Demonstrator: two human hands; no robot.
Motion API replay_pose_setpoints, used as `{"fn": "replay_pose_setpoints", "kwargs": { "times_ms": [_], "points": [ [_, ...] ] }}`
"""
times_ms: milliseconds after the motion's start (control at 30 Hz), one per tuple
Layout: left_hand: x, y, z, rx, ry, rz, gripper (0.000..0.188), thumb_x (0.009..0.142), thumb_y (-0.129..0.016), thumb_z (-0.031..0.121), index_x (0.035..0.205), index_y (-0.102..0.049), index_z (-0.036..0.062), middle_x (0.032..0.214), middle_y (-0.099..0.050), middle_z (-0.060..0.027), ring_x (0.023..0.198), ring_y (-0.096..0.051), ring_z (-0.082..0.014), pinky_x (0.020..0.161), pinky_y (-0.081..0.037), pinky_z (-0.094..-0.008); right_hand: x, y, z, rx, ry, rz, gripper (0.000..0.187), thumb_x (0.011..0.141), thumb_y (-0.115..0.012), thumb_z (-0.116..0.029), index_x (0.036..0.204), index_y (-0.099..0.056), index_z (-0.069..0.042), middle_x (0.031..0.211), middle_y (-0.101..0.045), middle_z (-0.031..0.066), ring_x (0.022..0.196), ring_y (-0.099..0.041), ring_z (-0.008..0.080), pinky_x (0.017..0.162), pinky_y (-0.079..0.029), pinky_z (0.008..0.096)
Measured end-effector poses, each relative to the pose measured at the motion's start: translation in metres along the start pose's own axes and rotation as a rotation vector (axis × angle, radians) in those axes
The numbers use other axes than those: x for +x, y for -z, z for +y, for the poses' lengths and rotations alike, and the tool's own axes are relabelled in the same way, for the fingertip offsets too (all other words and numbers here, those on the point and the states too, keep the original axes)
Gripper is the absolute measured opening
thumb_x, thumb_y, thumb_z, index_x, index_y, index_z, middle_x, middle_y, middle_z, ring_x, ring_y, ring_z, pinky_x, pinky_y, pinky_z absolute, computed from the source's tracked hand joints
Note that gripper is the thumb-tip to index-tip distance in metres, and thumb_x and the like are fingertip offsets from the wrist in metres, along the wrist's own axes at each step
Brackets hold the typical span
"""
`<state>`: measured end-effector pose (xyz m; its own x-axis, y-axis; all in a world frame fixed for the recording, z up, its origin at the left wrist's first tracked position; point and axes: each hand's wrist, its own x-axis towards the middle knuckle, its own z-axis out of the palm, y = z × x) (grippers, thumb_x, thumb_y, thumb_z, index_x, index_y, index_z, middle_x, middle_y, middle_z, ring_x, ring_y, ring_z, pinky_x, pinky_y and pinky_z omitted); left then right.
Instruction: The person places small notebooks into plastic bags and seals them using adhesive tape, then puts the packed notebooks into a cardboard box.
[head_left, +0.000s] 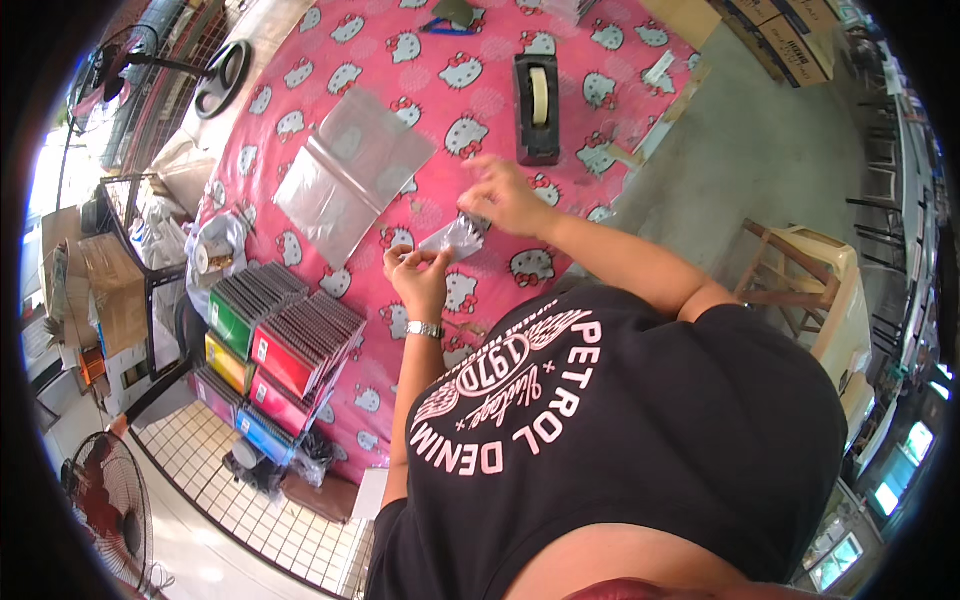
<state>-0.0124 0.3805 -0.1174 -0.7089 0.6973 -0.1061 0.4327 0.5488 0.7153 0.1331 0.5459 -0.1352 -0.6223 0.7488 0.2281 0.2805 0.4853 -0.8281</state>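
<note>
My left hand pinches the near end of a small clear plastic packet between thumb and fingers. Something dark and ridged shows at the packet's far end; its kind is not clear. My right hand is just beyond that end, its fingers bent and apart, with nothing visible in them. It partly covers the dark end, and I cannot tell whether it touches it. A black tape dispenser with a pale roll stands past my right hand. Clear plastic sleeves lie flat to the left.
Stacks of spiral notebooks in several colours stand at the left table edge. The pink patterned tablecloth runs under everything. Farther off are blue-handled scissors. A chair is at right, a fan at lower left.
</note>
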Motion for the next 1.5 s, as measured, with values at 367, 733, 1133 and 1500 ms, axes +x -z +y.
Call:
{"fn": "replay_pose_setpoints", "kwargs": {
  "times_ms": [367, 733, 1133, 1500],
  "points": [
    [0.021, 0.011, -0.007, -0.198, -0.110, -0.238, 0.039, 0.066, -0.081, 0.009, 0.101, -0.067, 0.0003, 0.090, -0.066, -0.0073, 0.083, -0.063, -0.0194, 0.077, -0.049, -0.0316, -0.010, 0.049, 0.061, 0.965, -0.860, 0.454, 0.006, 0.093, -0.060, -0.013, 0.091, -0.058, -0.007, 0.083, -0.055, 0.0013, 0.075, -0.056, 0.0116, 0.069, -0.054, 0.0294],
    [0.009, -0.005, -0.017, -0.683, 0.159, -0.190, 0.024, 0.078, -0.072, -0.001, 0.101, -0.069, -0.0030, 0.098, -0.061, -0.0001, 0.084, -0.057, -0.0091, 0.075, -0.047, -0.0243, 0.038, 0.000, -0.001, 0.981, -0.707, -0.649, 0.014, 0.090, -0.062, -0.020, 0.089, -0.058, -0.007, 0.075, -0.053, 0.0008, 0.061, -0.048, 0.0122, 0.055, -0.041, 0.0280],
    [0.012, -0.008, -0.018, -0.779, 0.222, -0.221, 0.019, 0.084, -0.067, 0.002, 0.103, -0.068, -0.0017, 0.096, -0.062, -0.0003, 0.082, -0.055, -0.0082, 0.072, -0.045, -0.0224, 0.126, -0.055, -0.008, -0.198, 0.101, -1.446, 0.050, 0.071, -0.078, -0.052, 0.078, -0.064, -0.004, 0.070, -0.061, 0.0083, 0.067, -0.058, 0.0218, 0.062, -0.047, 0.0403],
    [0.007, -0.010, -0.020, -0.702, 0.025, -0.241, 0.036, 0.079, -0.047, 0.000, 0.103, -0.073, 0.0037, 0.130, -0.052, -0.0085, 0.122, -0.047, -0.0209, 0.102, -0.038, -0.0324, -0.020, -0.034, 0.057, 0.072, 0.352, -0.422, 0.054, 0.067, -0.077, -0.019, 0.115, -0.055, -0.007, 0.111, -0.060, 0.0141, 0.108, -0.058, 0.0325, 0.093, -0.046, 0.0412]
  ]
}}
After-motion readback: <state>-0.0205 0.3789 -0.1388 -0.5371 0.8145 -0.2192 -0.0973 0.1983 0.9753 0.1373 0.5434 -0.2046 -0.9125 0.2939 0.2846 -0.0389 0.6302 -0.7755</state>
